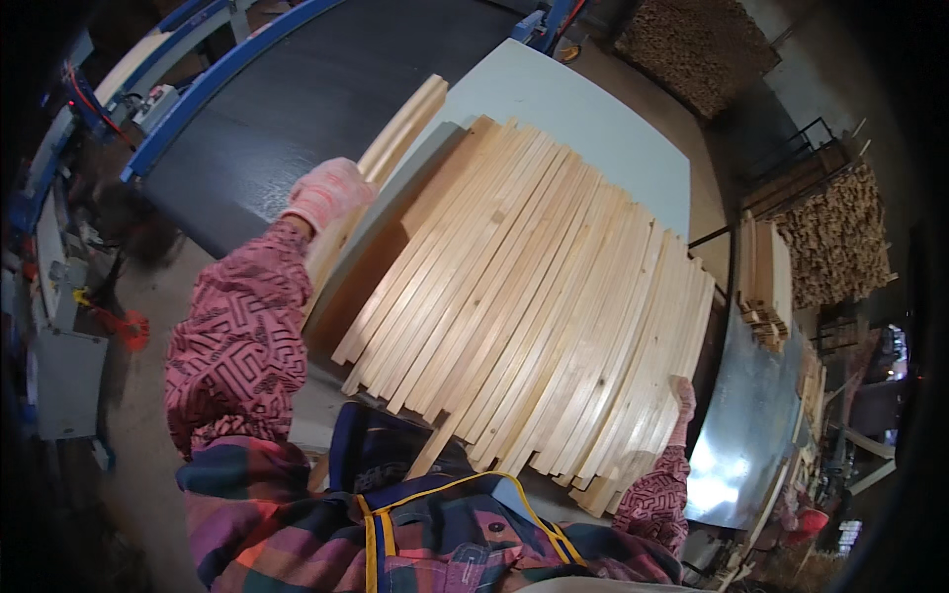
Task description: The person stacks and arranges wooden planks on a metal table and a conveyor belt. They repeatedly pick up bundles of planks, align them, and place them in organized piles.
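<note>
Head view: L hand (331,193) has fingers wrapped round wood strips (407,127), just beside the slat pile (534,287)!

"& R?"

"R hand (682,403) at pile's R edge; can't tell if fingers grip. Pile's on pale surface (613,109)."

"Risk?"

"Stray slat (437,445) juts bodyward; a knock there could skew the pile, I'd say."

"Room?"

"Far end of surface, w/ dark belt (267,109) to L."

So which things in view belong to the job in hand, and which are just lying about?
Seemingly in the job:
- row of wooden strips, right hand at its edge
- separate strips, in the left hand
- pale tabletop under the row

Apparently just about:
- wood stack, top right
- shiny metal surface, right
- orange-red item, far left
</note>
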{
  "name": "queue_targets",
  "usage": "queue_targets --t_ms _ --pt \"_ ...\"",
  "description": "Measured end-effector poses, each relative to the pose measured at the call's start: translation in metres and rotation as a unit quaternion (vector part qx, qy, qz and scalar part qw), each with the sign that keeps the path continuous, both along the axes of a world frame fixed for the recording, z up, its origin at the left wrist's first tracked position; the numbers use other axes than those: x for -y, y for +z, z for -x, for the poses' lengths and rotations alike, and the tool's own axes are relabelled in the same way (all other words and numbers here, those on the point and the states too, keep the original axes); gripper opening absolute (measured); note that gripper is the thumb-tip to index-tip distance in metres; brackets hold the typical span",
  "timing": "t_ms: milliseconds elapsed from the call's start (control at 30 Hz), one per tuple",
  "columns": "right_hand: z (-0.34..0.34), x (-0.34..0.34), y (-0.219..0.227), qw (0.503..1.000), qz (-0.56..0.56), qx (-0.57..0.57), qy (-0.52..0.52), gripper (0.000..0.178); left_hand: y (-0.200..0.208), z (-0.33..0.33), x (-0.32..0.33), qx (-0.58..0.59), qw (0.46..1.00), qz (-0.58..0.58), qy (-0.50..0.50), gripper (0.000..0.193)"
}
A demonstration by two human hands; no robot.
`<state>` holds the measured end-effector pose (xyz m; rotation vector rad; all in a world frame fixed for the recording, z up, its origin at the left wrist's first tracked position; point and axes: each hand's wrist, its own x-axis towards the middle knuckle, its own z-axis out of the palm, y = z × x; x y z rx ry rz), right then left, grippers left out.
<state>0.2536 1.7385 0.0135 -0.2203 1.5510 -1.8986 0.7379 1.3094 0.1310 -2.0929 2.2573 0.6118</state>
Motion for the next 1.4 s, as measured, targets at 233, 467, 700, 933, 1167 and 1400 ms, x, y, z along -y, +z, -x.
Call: queue_targets --t_ms 233,467,700,933,1167,1400 --pt "0.008 -0.003 -0.007 0.975 0.061 0.180 0.115 0.081 -0.009 0.029 -0.026 0.051 0.998 -0.012 -0.035 0.052" --pt "0.011 0.001 -0.015 0.962 0.106 0.217 0.129 0.075 -0.032 -0.010 -0.002 -0.276 0.948 -0.042 -0.152 0.054" --pt "0.008 -0.010 -0.014 0.990 0.036 0.128 0.051 0.056 -0.015 0.038 -0.022 -0.182 0.971 -0.100 -0.120 0.068" --pt "-0.019 -0.009 0.004 0.985 0.074 0.102 0.113 0.083 -0.016 -0.049 -0.144 0.012 0.989 -0.149 -0.003 0.078" --pt "-0.036 -0.039 -0.001 0.981 0.141 0.041 0.126 0.070 -0.009 -0.048 -0.164 -0.045 0.996 -0.067 -0.026 0.073" --pt "-0.052 -0.015 0.016 0.972 0.166 0.019 0.164 0.079 0.000 -0.061 -0.172 -0.030 0.999 -0.036 -0.022 0.069"
